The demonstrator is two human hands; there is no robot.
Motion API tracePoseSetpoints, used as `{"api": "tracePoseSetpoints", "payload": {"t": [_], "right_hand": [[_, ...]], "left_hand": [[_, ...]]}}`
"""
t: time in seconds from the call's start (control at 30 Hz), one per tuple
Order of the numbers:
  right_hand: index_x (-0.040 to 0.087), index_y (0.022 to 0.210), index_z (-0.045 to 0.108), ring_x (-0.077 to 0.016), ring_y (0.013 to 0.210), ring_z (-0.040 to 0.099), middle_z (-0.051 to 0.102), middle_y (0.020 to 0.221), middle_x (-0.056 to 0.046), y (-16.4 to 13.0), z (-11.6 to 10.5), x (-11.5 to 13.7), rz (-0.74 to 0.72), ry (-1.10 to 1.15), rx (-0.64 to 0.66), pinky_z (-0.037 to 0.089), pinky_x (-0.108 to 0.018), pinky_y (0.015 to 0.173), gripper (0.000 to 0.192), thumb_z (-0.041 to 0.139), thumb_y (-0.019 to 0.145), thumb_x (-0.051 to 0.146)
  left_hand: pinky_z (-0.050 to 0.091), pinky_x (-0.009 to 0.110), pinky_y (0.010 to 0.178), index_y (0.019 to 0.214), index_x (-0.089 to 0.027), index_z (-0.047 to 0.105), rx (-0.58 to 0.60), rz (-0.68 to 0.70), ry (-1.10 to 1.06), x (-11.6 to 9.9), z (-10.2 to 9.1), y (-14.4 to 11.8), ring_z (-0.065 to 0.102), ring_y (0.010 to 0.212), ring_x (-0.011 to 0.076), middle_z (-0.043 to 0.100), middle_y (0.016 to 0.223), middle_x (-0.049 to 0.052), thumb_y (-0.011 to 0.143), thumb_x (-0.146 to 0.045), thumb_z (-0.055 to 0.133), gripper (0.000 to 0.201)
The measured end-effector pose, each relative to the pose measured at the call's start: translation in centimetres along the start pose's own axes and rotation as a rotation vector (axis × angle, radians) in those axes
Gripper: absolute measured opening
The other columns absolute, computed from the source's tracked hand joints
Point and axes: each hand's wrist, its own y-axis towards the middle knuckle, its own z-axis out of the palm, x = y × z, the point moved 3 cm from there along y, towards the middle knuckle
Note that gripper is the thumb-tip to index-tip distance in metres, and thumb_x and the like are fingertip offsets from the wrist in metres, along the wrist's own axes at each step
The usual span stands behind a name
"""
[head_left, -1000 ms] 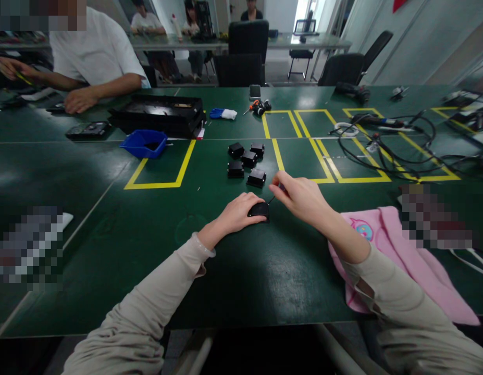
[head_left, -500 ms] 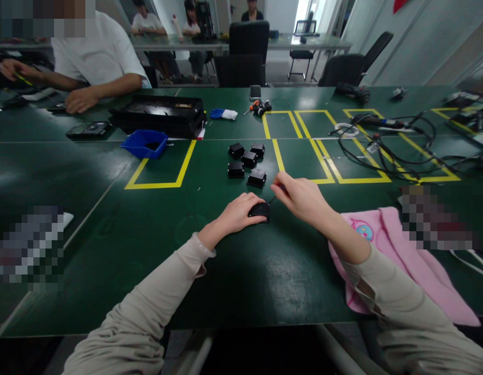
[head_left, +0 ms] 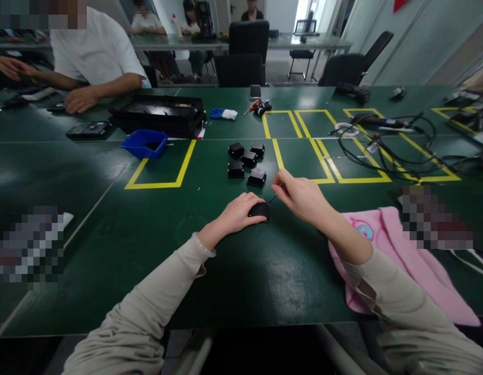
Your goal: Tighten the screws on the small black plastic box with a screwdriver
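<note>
My left hand [head_left: 241,212] is closed around a small black box [head_left: 260,209] resting on the green table, thumb on the near side and fingers over the far side. Just to its right, my right hand [head_left: 299,195] is closed on a thin dark screwdriver [head_left: 273,198], its handle mostly hidden in the fingers. The shaft slants down toward the box's right far corner; whether its tip sits in a screw is too small to tell. Beyond my hands lie several similar black boxes [head_left: 249,159] in a loose cluster.
A pink cloth [head_left: 385,234] lies under my right forearm. Farther off are a blue bin [head_left: 145,144], a black tray [head_left: 159,115], blue-and-white gloves [head_left: 224,114], and tangled cables [head_left: 385,148] at right. A co-worker in a white shirt [head_left: 98,49] sits across at left.
My right hand has shifted very slightly at the screwdriver. My left hand and the box stay put. The co-worker's raised hand at far left has moved a little.
</note>
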Motion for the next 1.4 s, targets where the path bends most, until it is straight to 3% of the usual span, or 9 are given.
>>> {"api": "tracePoseSetpoints", "payload": {"t": [0.17,0.37,0.6,0.77,1.03,1.23,1.4], "right_hand": [[0.018,0.106,0.05,-0.017,0.067,0.06,0.067,0.081,-0.003,-0.08,-0.16,0.07,0.002,0.049,-0.022,0.028,-0.027,0.056,0.022,0.037,0.094,0.031],[0.02,0.096,0.051,-0.0168,0.066,0.058,0.066,0.079,-0.004,0.12,0.04,-0.17,-0.004,0.052,-0.019,0.027,-0.027,0.057,0.023,0.039,0.095,0.04],[0.019,0.101,0.049,-0.0163,0.067,0.057,0.065,0.08,-0.003,0.06,-0.35,-0.31,-0.009,0.096,0.005,0.03,-0.026,0.059,0.016,0.041,0.092,0.029],[0.02,0.095,0.052,-0.0165,0.066,0.057,0.065,0.079,-0.003,0.07,-0.16,-0.32,-0.023,0.062,0.002,0.028,-0.027,0.058,0.022,0.039,0.094,0.039],[0.019,0.106,0.047,-0.0174,0.067,0.059,0.065,0.079,-0.003,-0.01,-0.27,-0.23,-0.03,0.111,0.006,0.03,-0.027,0.059,0.019,0.04,0.092,0.03],[0.02,0.098,0.05,-0.0172,0.066,0.058,0.065,0.08,-0.004,0.12,-0.07,-0.29,-0.016,0.085,-0.012,0.029,-0.027,0.058,0.024,0.036,0.095,0.04],[0.018,0.103,0.048,-0.0167,0.067,0.058,0.064,0.079,-0.004,0.05,-0.29,-0.29,-0.007,0.101,-0.007,0.03,-0.027,0.059,0.02,0.037,0.094,0.032]], "left_hand": [[0.046,0.036,0.088,0.115,-0.02,0.056,-0.005,0.0,-0.011,-0.03,-0.08,0.02,0.053,0.102,0.0231,0.058,0.112,0.007,0.087,-0.046,0.062,0.039],[0.046,0.035,0.087,0.117,-0.021,0.055,-0.002,0.008,-0.011,0.01,-0.02,0.02,0.053,0.102,0.0231,0.057,0.112,0.007,0.087,-0.047,0.062,0.04],[0.046,0.035,0.087,0.118,-0.022,0.055,0.0,0.002,-0.01,0.09,-0.01,0.0,0.053,0.102,0.0229,0.058,0.113,0.006,0.087,-0.047,0.062,0.041],[0.046,0.036,0.088,0.117,-0.022,0.055,-0.001,0.009,-0.004,0.11,0.05,0.07,0.054,0.103,0.0232,0.058,0.112,0.006,0.087,-0.046,0.063,0.04],[0.046,0.036,0.088,0.116,-0.021,0.055,-0.001,0.003,-0.007,0.04,-0.02,0.05,0.054,0.102,0.0234,0.058,0.111,0.007,0.087,-0.046,0.063,0.039],[0.045,0.035,0.087,0.117,-0.021,0.055,-0.002,0.003,-0.009,0.09,0.03,0.04,0.053,0.102,0.023,0.058,0.111,0.006,0.087,-0.046,0.062,0.04],[0.045,0.036,0.087,0.118,-0.022,0.055,0.002,0.007,-0.019,0.07,0.04,0.07,0.053,0.102,0.023,0.058,0.112,0.006,0.087,-0.047,0.062,0.041]]}}
